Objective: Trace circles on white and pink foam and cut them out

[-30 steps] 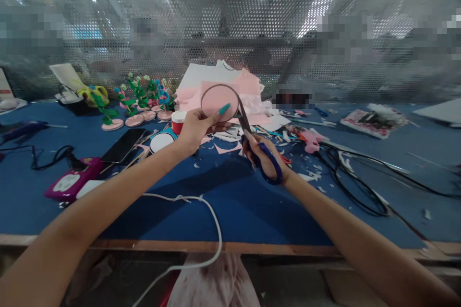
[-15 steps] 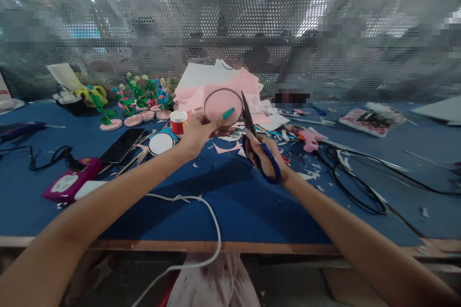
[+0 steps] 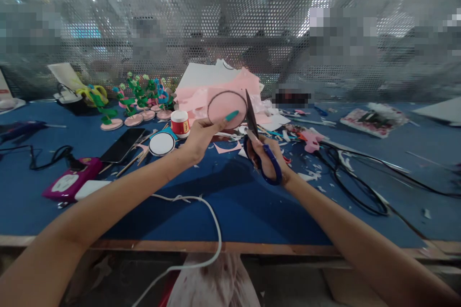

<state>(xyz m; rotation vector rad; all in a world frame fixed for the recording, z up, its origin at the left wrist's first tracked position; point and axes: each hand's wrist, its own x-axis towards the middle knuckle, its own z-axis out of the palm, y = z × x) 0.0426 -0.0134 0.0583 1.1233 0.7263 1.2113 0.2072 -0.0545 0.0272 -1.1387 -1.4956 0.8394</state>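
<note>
My left hand (image 3: 201, 139) pinches a piece of pink sheet (image 3: 221, 105) with a dark circle drawn on it, the thumb lying over its face. Blue-handled scissors (image 3: 272, 165) are in my right hand (image 3: 268, 153), their blades pointing up at the right edge of the pink piece. Whether the blades are apart or closed on the sheet is hard to make out. Behind the hands lies a pile of pink and white sheets (image 3: 205, 74). A curved pink offcut (image 3: 227, 147) rests on the table below the held piece.
Left of my hands are a red-and-white jar (image 3: 180, 123), a round white lid (image 3: 162, 144), a black phone (image 3: 123, 145), a purple power adapter (image 3: 74, 178) and several small craft plants (image 3: 133, 100). To the right lie a pink glue gun (image 3: 310, 140), a black cable (image 3: 336, 172) and scraps.
My left hand has shifted slightly right with the pink piece, bringing its edge up to the scissor blades. My right hand has barely moved.
</note>
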